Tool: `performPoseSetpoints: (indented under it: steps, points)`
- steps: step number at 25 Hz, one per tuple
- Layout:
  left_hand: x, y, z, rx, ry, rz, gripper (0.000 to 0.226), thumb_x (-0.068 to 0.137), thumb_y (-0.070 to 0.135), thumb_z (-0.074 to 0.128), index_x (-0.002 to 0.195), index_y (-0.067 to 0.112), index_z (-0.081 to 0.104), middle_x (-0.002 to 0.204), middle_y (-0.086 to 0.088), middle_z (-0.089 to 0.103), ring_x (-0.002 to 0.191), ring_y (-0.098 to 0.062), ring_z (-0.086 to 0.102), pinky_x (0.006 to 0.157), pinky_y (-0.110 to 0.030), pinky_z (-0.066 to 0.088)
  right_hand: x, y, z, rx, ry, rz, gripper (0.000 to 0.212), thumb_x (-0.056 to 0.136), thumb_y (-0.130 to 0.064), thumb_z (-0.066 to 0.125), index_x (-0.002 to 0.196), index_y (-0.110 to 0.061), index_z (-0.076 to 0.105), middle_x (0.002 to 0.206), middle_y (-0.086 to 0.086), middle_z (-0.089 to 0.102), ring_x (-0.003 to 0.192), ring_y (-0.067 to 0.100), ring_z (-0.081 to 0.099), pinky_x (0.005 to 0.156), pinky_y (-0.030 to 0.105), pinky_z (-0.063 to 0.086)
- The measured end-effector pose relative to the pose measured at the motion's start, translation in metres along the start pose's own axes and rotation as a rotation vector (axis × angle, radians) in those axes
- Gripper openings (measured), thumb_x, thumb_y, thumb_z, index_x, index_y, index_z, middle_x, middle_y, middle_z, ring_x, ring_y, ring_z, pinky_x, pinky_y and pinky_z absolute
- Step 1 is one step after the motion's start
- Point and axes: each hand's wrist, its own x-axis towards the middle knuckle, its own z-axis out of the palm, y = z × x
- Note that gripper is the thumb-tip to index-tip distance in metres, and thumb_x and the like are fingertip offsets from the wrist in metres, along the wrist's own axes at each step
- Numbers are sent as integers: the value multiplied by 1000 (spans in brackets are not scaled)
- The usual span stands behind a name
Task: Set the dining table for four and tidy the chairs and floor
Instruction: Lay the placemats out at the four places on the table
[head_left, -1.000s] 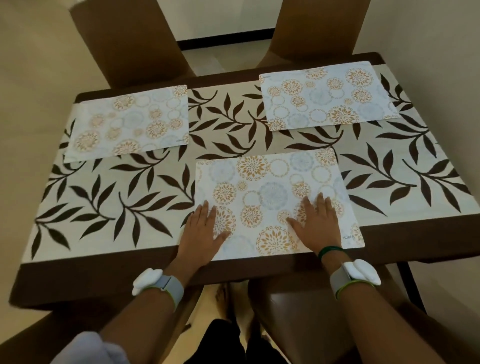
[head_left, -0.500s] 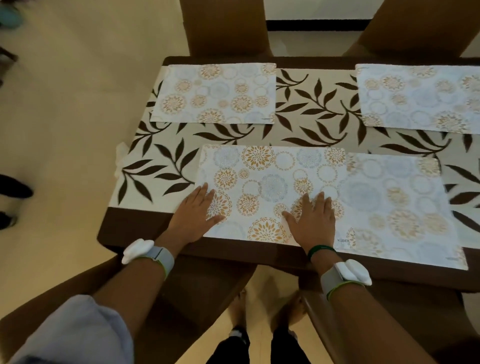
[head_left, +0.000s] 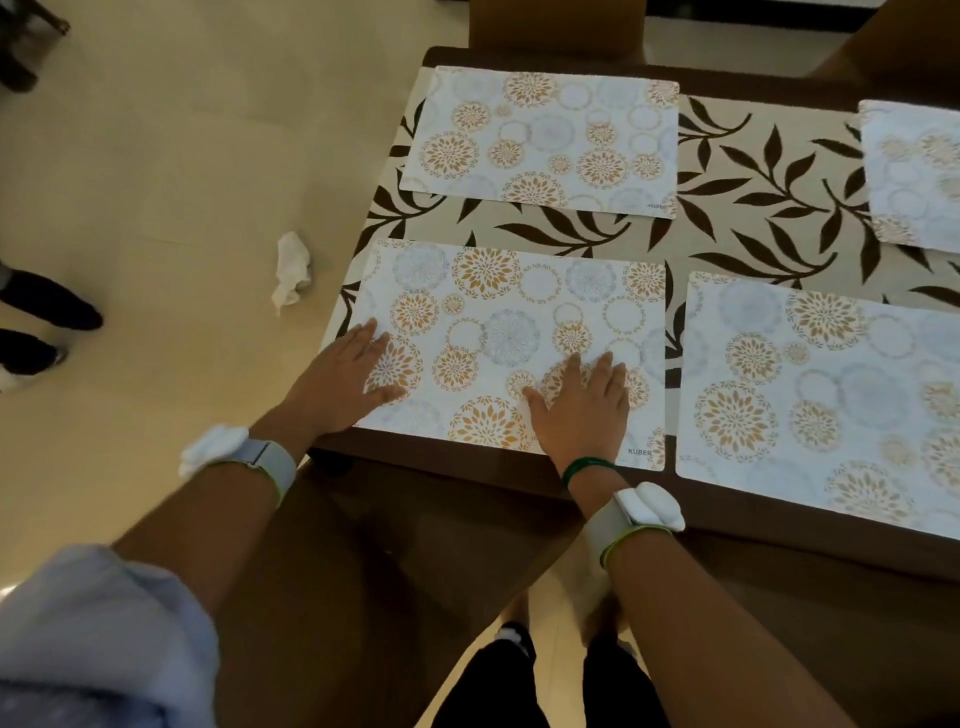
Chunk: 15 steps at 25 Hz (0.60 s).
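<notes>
A floral placemat (head_left: 519, 312) lies at the table's near left corner. My left hand (head_left: 348, 382) presses flat on its left edge and my right hand (head_left: 584, 405) presses flat on its lower right part, fingers straight. A second placemat (head_left: 831, 395) lies just to its right, with a narrow gap between them. Two more placemats lie on the far side, one at the left (head_left: 545, 140) and one cut off at the right (head_left: 914, 171). A crumpled white tissue (head_left: 291, 273) lies on the floor left of the table.
The table (head_left: 727, 208) carries a cream cloth with brown leaves and a brown border. Brown chairs stand close below me (head_left: 395, 571) and at the far side (head_left: 556, 26). Someone's dark shoes (head_left: 47, 306) show at the left on the cream floor.
Both hands slid the top placemat leftward off the one beneath it, to the table's near left corner. The view shifted left, bringing the tissue on the floor into sight.
</notes>
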Motion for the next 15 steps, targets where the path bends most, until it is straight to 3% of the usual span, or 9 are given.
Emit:
performPoseSetpoints:
  steps: [5, 10, 15]
  points:
    - [-4, -8, 3, 5, 3, 14, 97, 88, 81, 30, 163, 21, 13, 170, 1, -5, 156, -15, -4, 125, -31, -2, -11, -6, 3, -7, 23, 13, 87, 92, -72, 36, 156, -15, 24, 162, 26, 13, 149, 44, 12, 120, 53, 19]
    - [-7, -9, 4, -23, 16, 4, 100, 86, 85, 25, 162, 20, 14, 170, 1, -3, 156, -16, -2, 126, -34, 3, -13, -8, 1, -15, 4, 17, 87, 91, -73, 37, 156, -17, 23, 162, 24, 13, 150, 42, 12, 120, 52, 21]
    - [-10, -1, 6, -46, 7, -21, 95, 89, 72, 40, 162, 18, 13, 170, 2, -6, 156, -14, -5, 124, -30, -2, -15, 4, -4, -4, 3, -9, 87, 90, -74, 39, 156, -19, 24, 162, 22, 15, 150, 41, 13, 118, 51, 24]
